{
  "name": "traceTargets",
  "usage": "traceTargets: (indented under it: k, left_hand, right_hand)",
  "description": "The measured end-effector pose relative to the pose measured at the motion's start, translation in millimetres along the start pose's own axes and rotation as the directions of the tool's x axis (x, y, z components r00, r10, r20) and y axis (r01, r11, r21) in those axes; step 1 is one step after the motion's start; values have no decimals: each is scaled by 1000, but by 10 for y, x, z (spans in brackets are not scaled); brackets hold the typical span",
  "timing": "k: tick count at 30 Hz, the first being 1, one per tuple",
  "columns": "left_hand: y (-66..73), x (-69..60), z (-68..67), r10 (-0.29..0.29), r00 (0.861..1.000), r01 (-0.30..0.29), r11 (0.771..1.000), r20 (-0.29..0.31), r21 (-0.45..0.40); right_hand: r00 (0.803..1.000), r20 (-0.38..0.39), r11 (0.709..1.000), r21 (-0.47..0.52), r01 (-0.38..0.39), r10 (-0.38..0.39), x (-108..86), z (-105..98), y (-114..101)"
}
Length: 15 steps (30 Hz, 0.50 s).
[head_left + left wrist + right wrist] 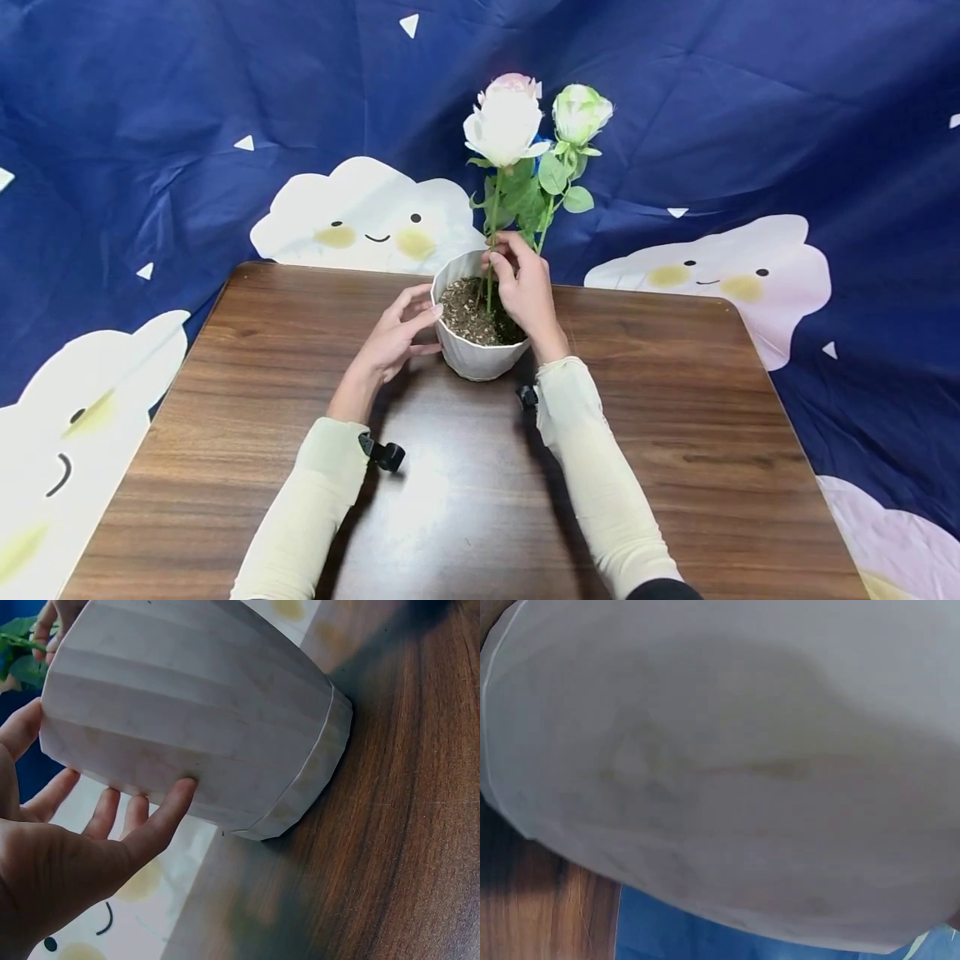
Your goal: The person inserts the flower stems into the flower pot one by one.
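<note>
A white faceted flower pot (pixel 480 360) filled with brown soil (pixel 468 317) stands near the far edge of the table. Over its mouth, my right hand (pixel 525 283) pinches the green stem of a tall white-and-pink rose (pixel 504 125) that stands upright in the soil. A second rose (pixel 581 115), greenish white with leaves, leans to the right behind that hand; its stem base is hidden. With fingers spread, my left hand (pixel 395 332) touches the pot's left side. The left wrist view shows those fingertips (pixel 180 789) against the pot wall. In the right wrist view the pot wall (pixel 727 787) covers nearly everything.
The brown wooden table (pixel 660 433) extends around the pot, with its far edge just behind it. A dark blue cloth (pixel 712 108) printed with smiling white clouds (pixel 375 217) hangs behind and beside the table. Small black cameras (pixel 386 454) sit on the wrists.
</note>
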State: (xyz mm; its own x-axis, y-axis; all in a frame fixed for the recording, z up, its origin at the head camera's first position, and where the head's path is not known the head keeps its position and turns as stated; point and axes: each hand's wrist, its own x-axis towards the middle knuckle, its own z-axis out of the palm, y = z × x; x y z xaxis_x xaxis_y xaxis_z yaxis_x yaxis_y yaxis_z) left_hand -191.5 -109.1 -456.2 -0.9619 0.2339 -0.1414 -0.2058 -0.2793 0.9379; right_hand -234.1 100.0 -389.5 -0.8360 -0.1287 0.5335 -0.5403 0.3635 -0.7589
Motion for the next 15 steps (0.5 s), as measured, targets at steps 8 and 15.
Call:
traceTargets:
  k: [8, 15]
  left_hand:
    - [-7, -14, -5, -9, 1000, 9, 1000, -5, -6]
    - [0, -5, 2, -4, 1000, 4, 1000, 4, -4]
  right_hand:
    - [996, -50, 997, 34, -66, 68, -27, -49, -12]
    - [985, -165, 996, -58, -64, 54, -77, -157, 26]
